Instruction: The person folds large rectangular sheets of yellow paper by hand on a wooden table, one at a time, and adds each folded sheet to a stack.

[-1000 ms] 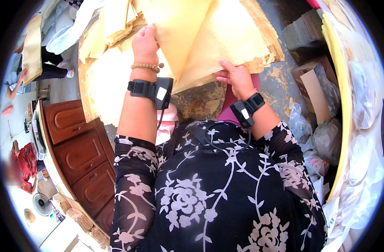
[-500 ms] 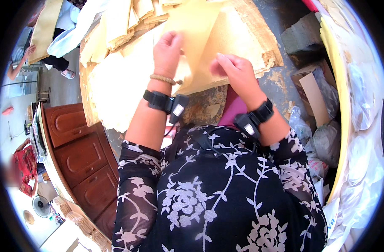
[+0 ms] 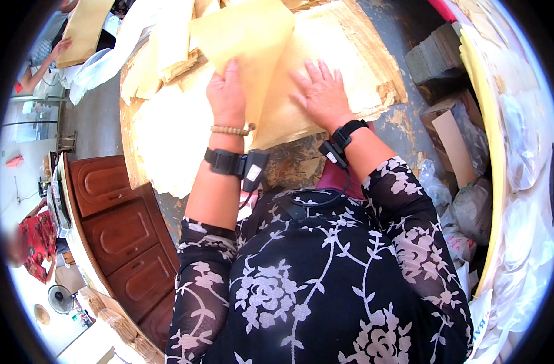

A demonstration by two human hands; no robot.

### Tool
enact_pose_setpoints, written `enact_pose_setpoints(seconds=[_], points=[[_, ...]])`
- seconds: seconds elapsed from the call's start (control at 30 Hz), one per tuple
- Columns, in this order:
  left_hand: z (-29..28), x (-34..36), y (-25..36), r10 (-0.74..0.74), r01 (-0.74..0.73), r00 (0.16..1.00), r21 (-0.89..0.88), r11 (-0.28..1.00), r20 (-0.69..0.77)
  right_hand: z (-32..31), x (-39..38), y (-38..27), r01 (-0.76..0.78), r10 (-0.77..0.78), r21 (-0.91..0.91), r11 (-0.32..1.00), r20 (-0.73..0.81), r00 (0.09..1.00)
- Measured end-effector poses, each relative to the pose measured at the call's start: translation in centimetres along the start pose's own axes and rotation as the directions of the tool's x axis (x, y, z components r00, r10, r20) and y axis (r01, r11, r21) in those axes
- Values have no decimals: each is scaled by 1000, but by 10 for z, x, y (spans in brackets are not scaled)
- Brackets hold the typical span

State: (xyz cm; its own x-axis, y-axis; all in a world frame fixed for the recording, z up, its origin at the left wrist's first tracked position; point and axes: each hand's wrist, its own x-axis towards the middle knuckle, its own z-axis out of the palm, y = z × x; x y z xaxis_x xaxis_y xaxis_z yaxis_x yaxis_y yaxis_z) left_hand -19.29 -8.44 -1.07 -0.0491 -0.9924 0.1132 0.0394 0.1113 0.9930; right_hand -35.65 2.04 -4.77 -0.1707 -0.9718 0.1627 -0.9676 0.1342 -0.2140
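Note:
My left hand is closed, thumb up, on a thin, see-through yellow sheet, whose raised part leans to the left over the table. Fingers spread, my right hand lies on a stack of similar tan sheets just right of the lifted one. It appears to hold nothing. The stack's right edge is rough and flaky. Left of my left hand, a pale heap of sheets is washed out by glare. Both wrists carry black strapped devices.
Folded sheets are piled at the table's far left. Brown cabinets stand at left; on the right are a cardboard box, plastic bags and a yellow-edged surface. Far left, another person's hand holds a tan sheet.
My right hand has opened from a pinch and come down flat on the stack. The lifted sheet has swung left, and my left hand has shifted slightly left and nearer.

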Motion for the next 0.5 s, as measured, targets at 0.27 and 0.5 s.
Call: enact_pose_setpoints(seconds=[0.27, 0.5], points=[[-50, 0, 34, -151, 81, 965, -307, 948, -213, -3, 6, -11, -106, 110, -46, 993, 90, 990], [-34, -10, 14, -5, -2, 996, -76, 997, -92, 5, 31, -41, -24, 36, 143, 989, -84, 996]])
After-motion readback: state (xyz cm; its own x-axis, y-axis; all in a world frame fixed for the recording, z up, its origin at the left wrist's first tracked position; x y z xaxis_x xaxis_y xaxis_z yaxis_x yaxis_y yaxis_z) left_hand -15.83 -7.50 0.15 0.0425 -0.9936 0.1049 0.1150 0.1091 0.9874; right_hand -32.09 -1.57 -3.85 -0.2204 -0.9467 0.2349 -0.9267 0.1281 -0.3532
